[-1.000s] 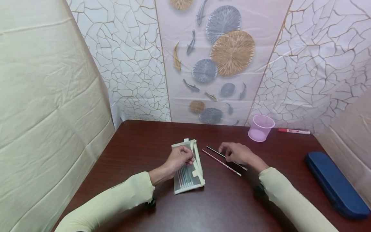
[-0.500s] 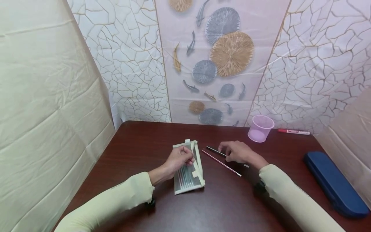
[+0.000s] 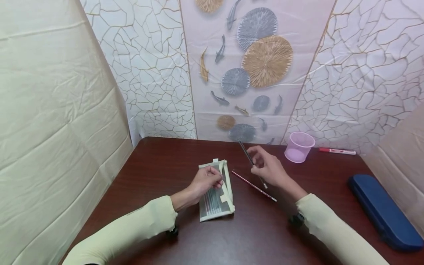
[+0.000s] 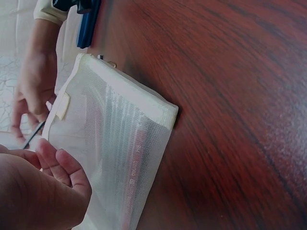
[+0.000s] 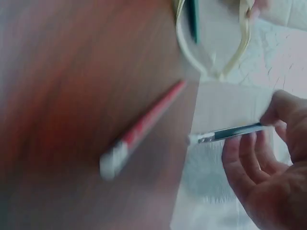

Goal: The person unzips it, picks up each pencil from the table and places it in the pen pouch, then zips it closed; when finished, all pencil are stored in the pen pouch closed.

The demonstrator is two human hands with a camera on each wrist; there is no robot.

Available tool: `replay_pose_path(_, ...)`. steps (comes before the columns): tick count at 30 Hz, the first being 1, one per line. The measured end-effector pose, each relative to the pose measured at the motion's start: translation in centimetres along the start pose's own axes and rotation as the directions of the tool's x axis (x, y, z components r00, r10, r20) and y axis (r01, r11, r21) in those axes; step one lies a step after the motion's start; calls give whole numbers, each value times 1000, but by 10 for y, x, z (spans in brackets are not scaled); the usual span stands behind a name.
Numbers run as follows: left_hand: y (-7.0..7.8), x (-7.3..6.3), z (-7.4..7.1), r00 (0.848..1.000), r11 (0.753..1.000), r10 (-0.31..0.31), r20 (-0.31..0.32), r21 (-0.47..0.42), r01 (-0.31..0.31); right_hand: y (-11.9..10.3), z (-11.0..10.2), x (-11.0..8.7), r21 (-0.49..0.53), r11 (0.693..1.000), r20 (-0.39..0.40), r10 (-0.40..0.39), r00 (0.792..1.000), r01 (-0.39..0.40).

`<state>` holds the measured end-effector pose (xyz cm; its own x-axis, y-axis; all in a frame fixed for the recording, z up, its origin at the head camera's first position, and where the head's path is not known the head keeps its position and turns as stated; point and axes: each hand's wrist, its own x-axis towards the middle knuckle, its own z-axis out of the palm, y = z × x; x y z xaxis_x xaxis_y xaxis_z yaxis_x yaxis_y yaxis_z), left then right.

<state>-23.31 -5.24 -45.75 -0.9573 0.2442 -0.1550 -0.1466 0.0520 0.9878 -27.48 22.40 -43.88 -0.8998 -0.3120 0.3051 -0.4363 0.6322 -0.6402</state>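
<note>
My right hand [image 3: 269,167] pinches a dark pencil [image 3: 246,152] between thumb and fingers, lifted above the table and slanting. Its silvery eraser end [image 5: 204,138] points out below the fingers in the right wrist view. My left hand [image 3: 207,181] pinches the edge of a pale mesh zip pouch [image 3: 212,217], whose mouth stands apart in the right wrist view. Several pencils show through the mesh [image 4: 132,167]. Between the hands, a red pencil [image 3: 253,185] with a white end lies on the table.
A pink translucent cup [image 3: 298,149] stands at the back right, with a red and white marker [image 3: 338,151] beside it. Along the right side lies a dark blue case [image 3: 384,211]. Patterned cloth [image 3: 265,62] hangs behind the brown table [image 3: 165,154].
My right hand has picked the dark pencil up from beside the red one and raised it, tilting it more upright. The left hand stays at the pouch.
</note>
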Motion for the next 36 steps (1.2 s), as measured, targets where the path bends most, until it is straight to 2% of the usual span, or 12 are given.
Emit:
replay_pose_path(2, 0, 1, 1, 1000, 1000, -3, 4, -1, 3, -7, 6, -2, 170, 985, -29, 37, 999, -32)
replay_pose_path(3, 0, 1, 2, 1000, 1000, -6, 5, -1, 6, -10, 9, -3, 268, 962, -32, 65, 997, -54)
replay_pose_path(5, 1, 1, 2, 1000, 1000, -2, 8, 2, 2, -15, 16, -5, 468, 877, -11, 128, 992, -108)
replay_pose_path(7, 2, 1, 4, 1000, 1000, -5, 11, 2, 5, -18, 21, -5, 627, 758, 48, 194, 980, -181)
replay_pose_path(10, 3, 2, 5, 1000, 1000, -4, 17, 4, 4, -21, 29, -6, 737, 614, 146, 265, 953, -283)
replay_pose_path(12, 3, 3, 6, 1000, 1000, -11, 19, -1, 11, -23, 35, -7, 753, 566, 201, 287, 937, -335)
replay_pose_path(14, 2, 3, 7, 1000, 1000, -11, 18, -4, 11, -25, 41, -9, 754, 537, 241, 309, 920, -378)
replay_pose_path(18, 1, 3, 8, 1000, 1000, -7, 14, -10, 8, -33, 54, -13, 739, 509, 273, 373, 887, -441)
replay_pose_path(20, 0, 3, 8, 1000, 1000, -6, 11, -13, 6, -38, 59, -16, 726, 507, 282, 399, 873, -466)
replay_pose_path(24, 0, 4, 9, 1000, 1000, 2, 0, -21, -2, -48, 66, -21, 676, 535, 316, 412, 855, -508)
replay_pose_path(28, 0, 3, 9, 1000, 999, 13, -21, -29, -14, -55, 71, -24, 628, 568, 359, 396, 845, -533)
replay_pose_path(36, 1, 2, 8, 999, 1000, 21, -30, -22, -21, -57, 74, -22, 589, 587, 390, 395, 832, -555)
